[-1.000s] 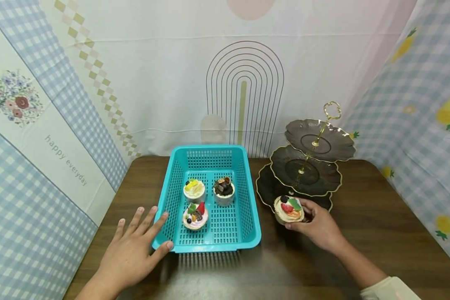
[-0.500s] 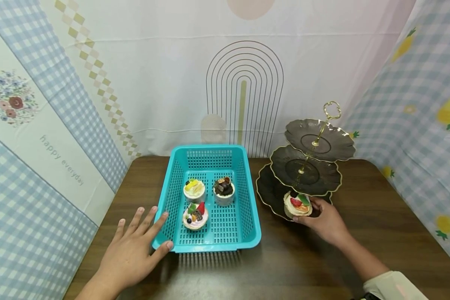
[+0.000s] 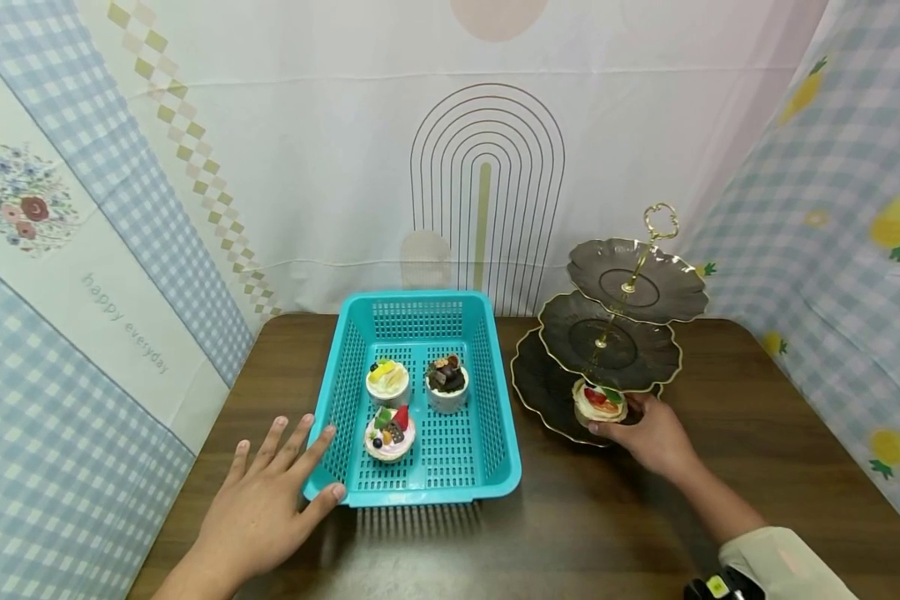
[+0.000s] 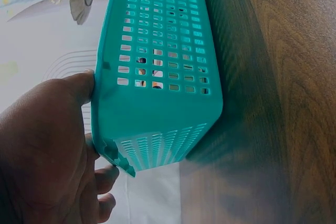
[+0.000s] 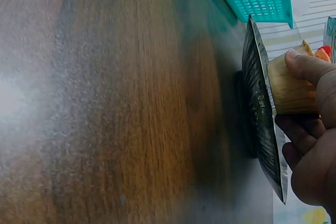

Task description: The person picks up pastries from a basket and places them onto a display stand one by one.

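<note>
My right hand (image 3: 656, 440) grips a fruit-topped cupcake (image 3: 597, 405) by its side, thumb at the front. The cupcake sits low over the bottom plate (image 3: 534, 379) of a three-tiered stand, tucked under the edge of the middle tier (image 3: 652, 354). From the right wrist view, the cupcake's tan wrapper (image 5: 291, 90) appears at the dark plate (image 5: 258, 103); whether its base fully rests there I cannot tell. My left hand (image 3: 258, 504) lies with fingers spread at the near left corner of the turquoise basket (image 3: 457, 495), its thumb touching the rim (image 4: 97, 108).
Inside the basket are a lemon-topped cupcake (image 3: 387, 382), a chocolate-topped cupcake (image 3: 447, 385) and a strawberry-topped cupcake (image 3: 390, 435). The stand's top tier (image 3: 675, 287) and gold ring handle (image 3: 661, 221) rise above the work. A patterned cloth (image 3: 330, 167) hangs behind the wooden table (image 3: 450, 554).
My right hand has carried the fruit-topped cupcake rightward and inward, from the bottom plate's near edge to under the middle tier. The left hand and basket stay put.
</note>
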The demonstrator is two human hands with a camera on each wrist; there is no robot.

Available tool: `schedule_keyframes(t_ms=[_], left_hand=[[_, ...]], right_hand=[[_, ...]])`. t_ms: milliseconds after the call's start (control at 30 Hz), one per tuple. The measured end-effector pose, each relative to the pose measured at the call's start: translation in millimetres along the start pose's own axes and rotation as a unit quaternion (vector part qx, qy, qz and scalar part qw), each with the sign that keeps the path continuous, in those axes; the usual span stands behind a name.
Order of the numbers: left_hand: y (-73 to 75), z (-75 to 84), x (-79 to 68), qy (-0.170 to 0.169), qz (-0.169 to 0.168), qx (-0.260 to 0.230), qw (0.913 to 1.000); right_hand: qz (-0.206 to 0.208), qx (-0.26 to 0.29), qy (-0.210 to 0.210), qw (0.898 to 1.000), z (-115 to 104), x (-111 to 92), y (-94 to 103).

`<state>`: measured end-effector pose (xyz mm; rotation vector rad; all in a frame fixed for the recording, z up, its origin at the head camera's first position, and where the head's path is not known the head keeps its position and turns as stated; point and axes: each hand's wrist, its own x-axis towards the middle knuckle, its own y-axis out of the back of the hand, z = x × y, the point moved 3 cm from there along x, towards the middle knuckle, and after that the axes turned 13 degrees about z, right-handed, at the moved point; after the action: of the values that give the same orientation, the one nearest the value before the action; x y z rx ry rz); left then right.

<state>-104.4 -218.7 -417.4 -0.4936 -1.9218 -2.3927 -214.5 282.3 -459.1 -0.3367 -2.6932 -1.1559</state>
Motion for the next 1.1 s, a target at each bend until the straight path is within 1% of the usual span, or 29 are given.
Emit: schedule_keyframes(t_ms=[200, 600, 867, 1100], left_hand=[[-0.5, -0.4, -0.3, 0.0, 0.001, 0.0, 1.0], [0.2, 0.7, 0.3, -0.007, 0.007, 0.009, 0.9999], [-0.2, 0.4, 0.2, -0.005, 0.008, 0.005, 0.9999], [-0.6, -0.2, -0.4, -0.003, 0.008, 0.0, 1.0]], right_hand=[[0.009, -0.011, 0.008, 1.0, 5.5, 5.5, -3.4], [0.033, -0.012, 0.036, 0.999, 11.4, 12.9, -4.7], [0.045, -0.037, 0.011, 0.998, 17.6, 15.1, -2.8], [0.036, -0.051, 0.002, 0.998, 19.1, 16.4, -3.9]])
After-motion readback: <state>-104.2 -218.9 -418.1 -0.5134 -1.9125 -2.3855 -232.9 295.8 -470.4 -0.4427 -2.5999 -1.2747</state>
